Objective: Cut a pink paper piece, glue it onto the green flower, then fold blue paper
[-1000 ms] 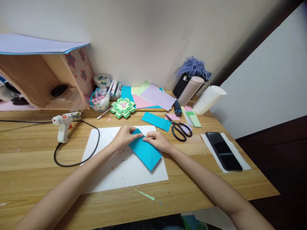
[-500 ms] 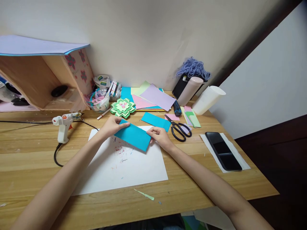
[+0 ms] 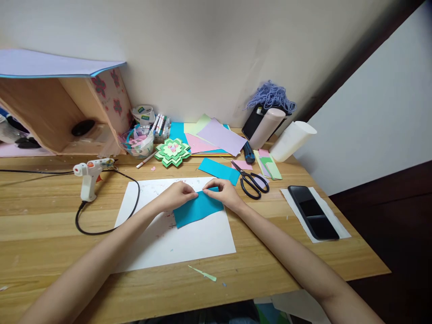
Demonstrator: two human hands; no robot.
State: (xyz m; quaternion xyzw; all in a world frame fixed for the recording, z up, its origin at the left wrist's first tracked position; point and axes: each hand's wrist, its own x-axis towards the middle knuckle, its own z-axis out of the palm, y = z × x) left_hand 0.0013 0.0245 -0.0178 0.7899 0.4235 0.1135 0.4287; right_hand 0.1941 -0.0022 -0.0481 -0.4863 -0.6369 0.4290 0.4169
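Observation:
Both hands hold a blue strip of paper [image 3: 198,209] by its far long edge, over a white sheet [image 3: 202,243] with small coloured marks. My left hand [image 3: 178,196] pinches the edge near its middle, thumb on top. Close beside it, my right hand [image 3: 224,192] grips the same edge, thumb laid along it. The fingers behind the paper are hidden. Beyond the right hand lies a second blue paper piece [image 3: 218,170], its right end next to black-handled scissors [image 3: 249,183].
A white glue gun [image 3: 89,180] stands at left, its cord looping onto the sheet. Behind are a green layered paper flower [image 3: 173,152], a tub of scraps [image 3: 138,146] and stacked coloured paper [image 3: 222,137]. A phone [image 3: 313,212] lies at right; a pale green scrap [image 3: 203,273] sits near the front edge.
The blue strip has come nearer and turned, its near edge now rising to the right. My left hand has moved right and toward me, from the strip's corner to beside my right hand.

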